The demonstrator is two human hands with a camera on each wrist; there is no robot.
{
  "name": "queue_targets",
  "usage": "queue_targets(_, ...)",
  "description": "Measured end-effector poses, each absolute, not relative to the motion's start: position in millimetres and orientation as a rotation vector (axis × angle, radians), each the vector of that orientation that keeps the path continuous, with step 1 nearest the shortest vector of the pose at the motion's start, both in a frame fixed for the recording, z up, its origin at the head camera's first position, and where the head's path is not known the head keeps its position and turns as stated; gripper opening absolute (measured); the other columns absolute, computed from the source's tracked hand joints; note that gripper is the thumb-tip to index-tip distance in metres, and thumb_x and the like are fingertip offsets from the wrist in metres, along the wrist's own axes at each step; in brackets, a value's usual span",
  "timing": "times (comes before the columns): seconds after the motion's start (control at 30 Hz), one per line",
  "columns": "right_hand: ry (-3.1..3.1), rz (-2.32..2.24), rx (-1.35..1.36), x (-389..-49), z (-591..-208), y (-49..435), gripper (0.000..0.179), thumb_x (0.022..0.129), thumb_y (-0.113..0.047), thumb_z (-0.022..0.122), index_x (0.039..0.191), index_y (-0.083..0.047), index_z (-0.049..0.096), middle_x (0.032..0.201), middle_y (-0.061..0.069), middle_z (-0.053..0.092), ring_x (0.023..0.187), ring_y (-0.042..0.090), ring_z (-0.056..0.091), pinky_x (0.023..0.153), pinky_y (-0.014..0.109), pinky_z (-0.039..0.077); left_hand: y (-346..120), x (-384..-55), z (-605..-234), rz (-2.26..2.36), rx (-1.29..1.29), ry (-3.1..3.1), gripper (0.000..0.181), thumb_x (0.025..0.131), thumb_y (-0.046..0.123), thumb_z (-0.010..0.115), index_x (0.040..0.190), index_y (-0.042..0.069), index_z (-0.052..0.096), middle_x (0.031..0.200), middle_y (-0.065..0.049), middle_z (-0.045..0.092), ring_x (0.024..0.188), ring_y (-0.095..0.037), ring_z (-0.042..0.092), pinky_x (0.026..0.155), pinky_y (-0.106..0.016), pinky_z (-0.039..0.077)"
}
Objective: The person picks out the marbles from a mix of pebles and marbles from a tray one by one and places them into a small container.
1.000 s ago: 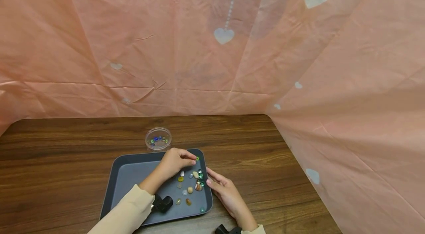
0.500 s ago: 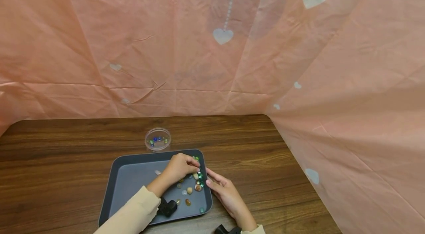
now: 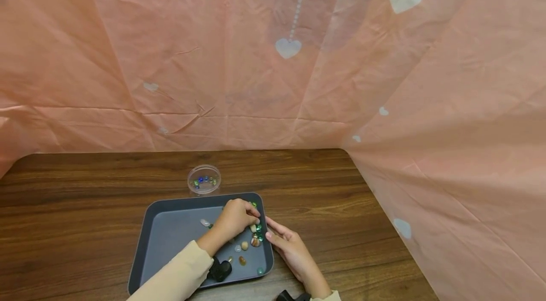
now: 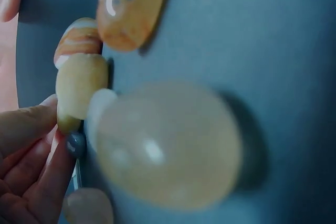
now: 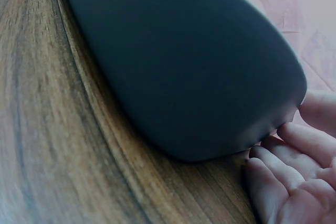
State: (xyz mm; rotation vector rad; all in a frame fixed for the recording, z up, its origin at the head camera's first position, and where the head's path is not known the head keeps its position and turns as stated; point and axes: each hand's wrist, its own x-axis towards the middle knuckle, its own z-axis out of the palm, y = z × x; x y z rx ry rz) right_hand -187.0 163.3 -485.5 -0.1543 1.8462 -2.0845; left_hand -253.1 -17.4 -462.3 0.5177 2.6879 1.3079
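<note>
My left hand [image 3: 234, 218] reaches into the grey tray [image 3: 183, 201], fingertips close together at the dark green glass marbles [image 3: 259, 231] along its right wall. I cannot tell whether the fingers pinch one. In the left wrist view, a cream pebble [image 4: 81, 85] and an orange-striped stone [image 4: 81, 40] lie beside the fingertips, and a small grey-blue bead [image 4: 76, 145] shows against a finger. A cloudy stone [image 4: 170, 145] fills the foreground. Outside the tray, my right hand [image 3: 290, 246] touches its right wall with extended fingers, whose tips [image 5: 257, 153] meet the dark side in the right wrist view.
Behind the tray stands a clear round dish [image 3: 204, 179] with blue and green marbles. More stones lie in the tray, among them a brown one [image 3: 242, 260] and a white one [image 3: 204, 222]. A pink curtain [image 3: 256, 78] hangs at the wooden table's far edge.
My left hand has moved from the bright green marble at the tray's back right corner toward the front, down to the dark green marbles. My right hand has stayed at the wall.
</note>
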Motion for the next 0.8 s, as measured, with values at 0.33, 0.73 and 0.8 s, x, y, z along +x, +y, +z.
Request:
queue_targets(0.33, 1.849, -2.091, -0.155, -186.5, -488.6, 160.9, 0.052, 0.093, -0.017, 0.054, 0.140, -0.001, 0.038, 0.144, 0.017, 0.037, 0.132, 0.023, 0.037, 0.101, 0.024, 0.038, -34.3, -254.6, -457.8, 1.735, 0.244, 2.376, 0.016, 0.075, 0.018, 0.076, 0.085, 0.006, 0.075, 0.083, -0.005, 0.072, 0.072, -0.010, 0.065, 0.062, -0.025, 0.052)
queue_targets(0.73, 1.861, -2.098, -0.150, -186.5, -489.8, 162.3, 0.053, 0.093, -0.018, 0.055, 0.140, 0.000, 0.037, 0.144, 0.017, 0.036, 0.133, 0.024, 0.035, 0.101, 0.024, 0.038, -62.9, -260.9, -436.2, 2.211, 0.066, 1.774, 0.039, 0.083, 0.011, 0.068, 0.114, -0.012, 0.058, 0.098, -0.010, 0.070, 0.099, -0.022, 0.066, 0.088, -0.034, 0.049)
queue_targets(0.8, 1.856, -2.099, -0.148, -186.3, -489.8, 162.1, 0.053, 0.093, -0.017, 0.055, 0.140, 0.000, 0.037, 0.145, 0.017, 0.036, 0.133, 0.024, 0.035, 0.100, 0.024, 0.038, -67.0, -261.3, -433.3, 2.237, 0.070, 1.760, 0.041, 0.084, 0.010, 0.066, 0.116, -0.014, 0.056, 0.098, -0.009, 0.070, 0.098, -0.021, 0.066, 0.088, -0.032, 0.049)
